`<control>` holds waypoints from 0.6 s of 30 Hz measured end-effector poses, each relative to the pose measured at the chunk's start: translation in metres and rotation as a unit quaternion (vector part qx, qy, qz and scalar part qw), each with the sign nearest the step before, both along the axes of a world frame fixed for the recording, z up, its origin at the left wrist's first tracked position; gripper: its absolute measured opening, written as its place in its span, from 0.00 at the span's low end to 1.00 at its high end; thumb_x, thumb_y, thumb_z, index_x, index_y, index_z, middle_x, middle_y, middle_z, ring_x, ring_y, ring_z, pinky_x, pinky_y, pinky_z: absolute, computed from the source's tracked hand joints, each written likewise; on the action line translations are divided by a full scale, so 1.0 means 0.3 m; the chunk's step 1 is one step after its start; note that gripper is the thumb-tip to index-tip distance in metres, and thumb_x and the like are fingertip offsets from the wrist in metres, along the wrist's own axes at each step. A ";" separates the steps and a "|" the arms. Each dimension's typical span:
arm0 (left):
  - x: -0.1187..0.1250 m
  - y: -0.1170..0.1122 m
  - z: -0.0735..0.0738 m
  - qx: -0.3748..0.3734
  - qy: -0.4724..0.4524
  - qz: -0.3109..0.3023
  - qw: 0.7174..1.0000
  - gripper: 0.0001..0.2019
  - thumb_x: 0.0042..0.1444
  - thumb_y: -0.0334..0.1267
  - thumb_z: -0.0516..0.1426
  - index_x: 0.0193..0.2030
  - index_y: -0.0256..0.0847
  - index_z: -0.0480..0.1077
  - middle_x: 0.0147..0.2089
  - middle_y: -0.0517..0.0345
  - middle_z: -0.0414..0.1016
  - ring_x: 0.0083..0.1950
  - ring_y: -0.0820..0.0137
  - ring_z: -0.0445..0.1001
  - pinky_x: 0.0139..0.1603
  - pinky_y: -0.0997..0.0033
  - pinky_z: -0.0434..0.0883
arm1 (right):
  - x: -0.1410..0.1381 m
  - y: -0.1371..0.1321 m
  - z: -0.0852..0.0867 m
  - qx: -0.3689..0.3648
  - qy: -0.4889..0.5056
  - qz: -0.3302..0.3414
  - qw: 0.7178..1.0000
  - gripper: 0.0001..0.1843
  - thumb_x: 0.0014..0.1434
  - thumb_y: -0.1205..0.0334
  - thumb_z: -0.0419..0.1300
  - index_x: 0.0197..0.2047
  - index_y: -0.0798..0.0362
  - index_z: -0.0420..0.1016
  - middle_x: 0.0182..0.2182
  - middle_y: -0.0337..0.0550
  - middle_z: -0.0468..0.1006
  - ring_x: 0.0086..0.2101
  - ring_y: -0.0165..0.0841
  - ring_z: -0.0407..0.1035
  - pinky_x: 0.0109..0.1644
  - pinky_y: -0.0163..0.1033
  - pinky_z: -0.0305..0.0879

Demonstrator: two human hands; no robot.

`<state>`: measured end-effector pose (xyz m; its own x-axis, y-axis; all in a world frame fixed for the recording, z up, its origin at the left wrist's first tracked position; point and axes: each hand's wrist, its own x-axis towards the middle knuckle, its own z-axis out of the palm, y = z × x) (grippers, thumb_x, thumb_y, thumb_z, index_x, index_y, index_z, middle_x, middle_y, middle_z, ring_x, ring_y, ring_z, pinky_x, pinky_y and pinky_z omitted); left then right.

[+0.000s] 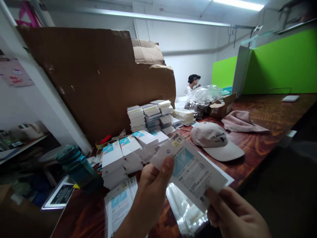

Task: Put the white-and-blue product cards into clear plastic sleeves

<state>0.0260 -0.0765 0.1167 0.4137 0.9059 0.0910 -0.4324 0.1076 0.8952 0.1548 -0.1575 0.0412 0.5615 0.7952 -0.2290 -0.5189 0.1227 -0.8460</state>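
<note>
Head view: my left hand (155, 180) and right hand (232, 211) pinch the printed card (190, 172), fingers closed on it, above shiny plastic (183, 218); I judge this a two-handed holding step, the next move calling for steady grip

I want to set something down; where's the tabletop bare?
Bare tabletop: between the pink cloth and flat white object; also a smaller patch left of the nearest card pack, in front of the bottle. Crowded: around the card stacks.

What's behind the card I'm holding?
Behind the card, a white edge sticks out at right; clear plastic packaging shows below. Whatever the card covers can't be seen.
</note>
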 end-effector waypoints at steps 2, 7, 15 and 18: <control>0.003 0.006 -0.009 0.024 0.009 -0.004 1.000 0.08 0.59 0.40 0.58 0.38 0.41 0.77 0.31 0.62 0.79 0.34 0.77 0.75 0.38 0.81 0.71 | 0.010 0.006 -0.009 0.019 0.041 -0.015 0.999 0.23 0.38 0.53 0.75 0.33 0.52 0.71 0.17 0.35 0.75 0.17 0.28 0.68 0.20 0.29 0.64; -0.006 0.027 -0.004 0.070 0.052 0.038 0.996 0.11 0.59 0.44 0.58 0.40 0.39 0.77 0.38 0.56 0.81 0.37 0.72 0.76 0.39 0.76 0.72 | 0.007 0.002 -0.022 0.019 0.040 -0.031 0.999 0.25 0.38 0.53 0.75 0.36 0.54 0.74 0.26 0.43 0.81 0.26 0.35 0.75 0.27 0.33 0.72; 0.009 0.004 0.015 0.080 0.135 0.015 0.987 0.13 0.57 0.47 0.59 0.39 0.40 0.77 0.33 0.58 0.81 0.36 0.70 0.77 0.37 0.75 0.72 | -0.027 0.019 -0.016 -0.005 0.025 -0.017 1.000 0.21 0.36 0.54 0.76 0.33 0.56 0.79 0.23 0.42 0.81 0.24 0.34 0.75 0.27 0.30 0.72; 0.025 -0.007 0.021 0.075 0.153 -0.006 0.985 0.15 0.56 0.48 0.59 0.40 0.39 0.78 0.33 0.57 0.81 0.35 0.70 0.77 0.40 0.73 0.73 | -0.041 0.030 0.004 0.015 0.035 -0.005 0.999 0.22 0.38 0.54 0.75 0.35 0.56 0.79 0.26 0.45 0.83 0.26 0.36 0.77 0.28 0.32 0.73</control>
